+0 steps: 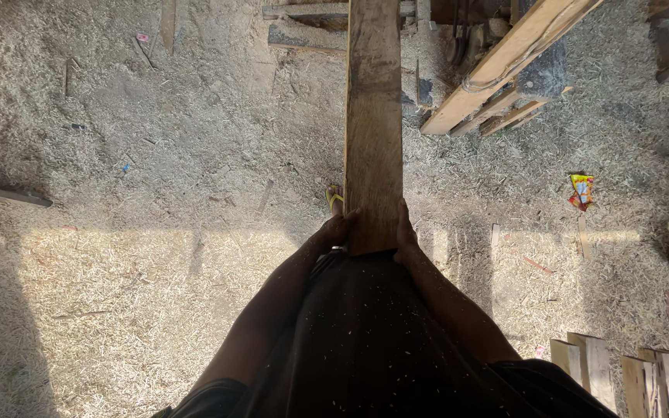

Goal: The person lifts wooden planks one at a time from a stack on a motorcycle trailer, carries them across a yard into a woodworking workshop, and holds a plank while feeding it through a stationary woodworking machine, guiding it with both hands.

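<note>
A long brown wooden plank (373, 116) runs straight away from my body, its near end pressed against my dark shirt. My left hand (337, 230) grips the plank's left edge near that end. On the opposite edge, my right hand (405, 232) clasps the plank at the same height. Both forearms are dusted with sawdust. A foot in a yellow sandal (334, 197) shows just left of the plank, on the ground below.
The ground is covered in wood shavings (156, 294). Stacked timbers (505, 66) lie at the upper right, short board ends (629, 375) at the lower right, a board tip (1, 195) at the left edge. A bright snack wrapper (581, 190) lies to the right.
</note>
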